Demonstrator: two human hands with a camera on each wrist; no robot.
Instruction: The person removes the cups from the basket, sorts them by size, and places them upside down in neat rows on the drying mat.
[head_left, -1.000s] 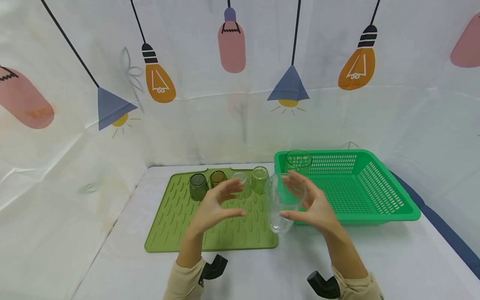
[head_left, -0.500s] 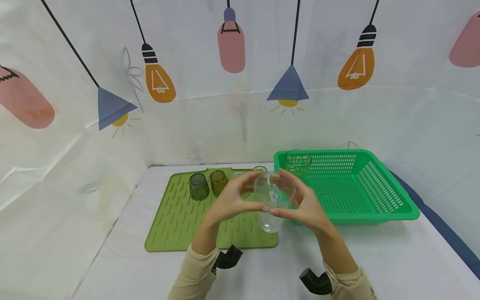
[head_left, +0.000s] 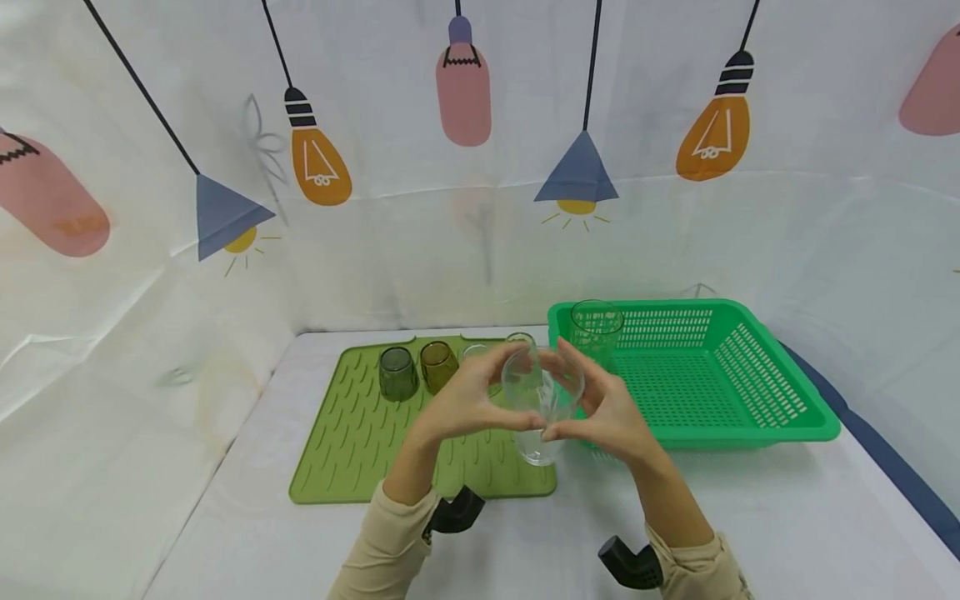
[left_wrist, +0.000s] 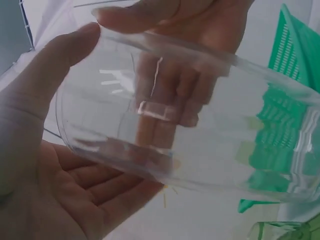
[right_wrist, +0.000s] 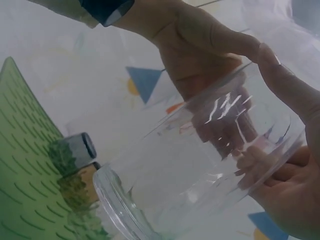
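A large clear drinking glass [head_left: 542, 446] is up off the table between my two hands, its rim upward in the head view. My left hand [head_left: 474, 402] curves round its left side near the rim. From the other side my right hand [head_left: 606, 407] grips the same glass, and the two thumbs [left_wrist: 82, 42] come close together on its near side. Through the glass wall [right_wrist: 170, 165] the fingers show in both wrist views.
Behind and left of my hands lies a green drying mat [head_left: 345, 458]. Several small glasses stand on it, among them a dark grey one [head_left: 397, 373] and an amber one [head_left: 438, 365]. A green basket [head_left: 780, 433] at right has a tall greenish glass [head_left: 597, 329] at its left end.
My left hand has come in from the left and taken hold of the glass, which my right hand held before. The glass has shifted slightly left.
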